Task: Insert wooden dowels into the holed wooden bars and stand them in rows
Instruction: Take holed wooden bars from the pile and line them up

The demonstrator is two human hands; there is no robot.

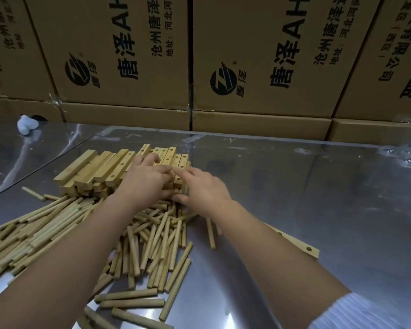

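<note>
Head view recorded both hands on the holed bars point(100, 169), stacked at 12 o'clock of the loose dowels point(152, 238): left hand point(145, 179) curled over them, right hand point(204, 186) flat, fingers extended.

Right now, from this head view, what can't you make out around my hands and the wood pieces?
Head view: whether the left hand or right hand grips a bar; they overlap on the bar stack.
The flat bar: mostly hidden under the right forearm.
The dowel pile: cut off by the left and bottom edges.
The white lump, far left: too small to identify.
</note>
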